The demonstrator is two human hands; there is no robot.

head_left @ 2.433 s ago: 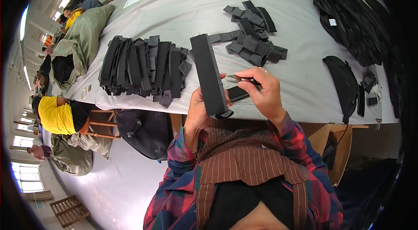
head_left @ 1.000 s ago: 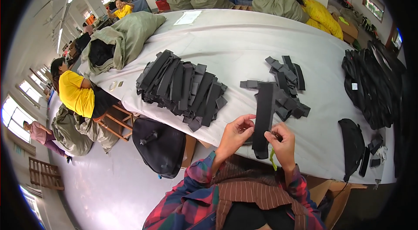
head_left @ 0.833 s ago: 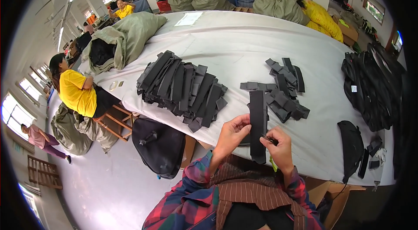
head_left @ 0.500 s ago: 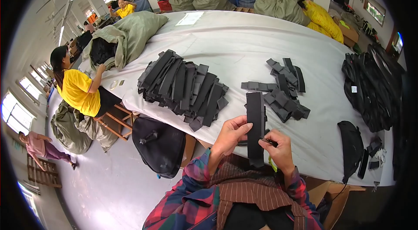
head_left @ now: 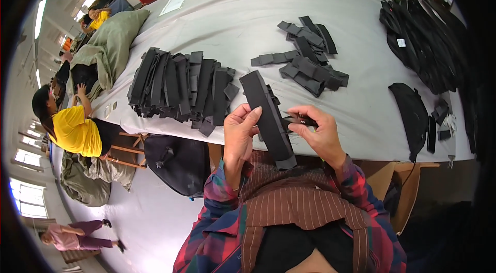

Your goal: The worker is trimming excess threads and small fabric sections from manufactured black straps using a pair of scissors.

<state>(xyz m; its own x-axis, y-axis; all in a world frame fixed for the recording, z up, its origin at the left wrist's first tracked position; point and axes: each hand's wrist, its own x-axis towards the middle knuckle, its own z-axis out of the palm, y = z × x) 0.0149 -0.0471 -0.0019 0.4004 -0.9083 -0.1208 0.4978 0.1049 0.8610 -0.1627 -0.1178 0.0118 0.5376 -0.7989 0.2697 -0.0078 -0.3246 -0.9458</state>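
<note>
My left hand [head_left: 241, 131] pinches a long dark grey fabric strip [head_left: 267, 119] between thumb and fingers. The strip slants from upper left to lower right in front of my apron. My right hand [head_left: 321, 132] is closed round small black thread snips [head_left: 305, 120], whose tip lies at the strip's right edge. Whether the blades touch the strip I cannot tell. To the left on the table lies a big heap of similar dark strips [head_left: 178, 87]. A smaller, looser pile of strips [head_left: 309, 64] lies beyond my hands.
Black bags [head_left: 421, 48] are heaped at the table's right, with a curved black piece [head_left: 409, 118] nearer. A black padded bag [head_left: 175, 162] stands by the front edge. A co-worker in yellow [head_left: 77, 131] is beside an olive sack [head_left: 111, 48]; another person walks at lower left.
My view has tilted down and turned. The strip has gone from upright to slanted, and my right hand with the snips has drawn slightly away from its face to its right edge.
</note>
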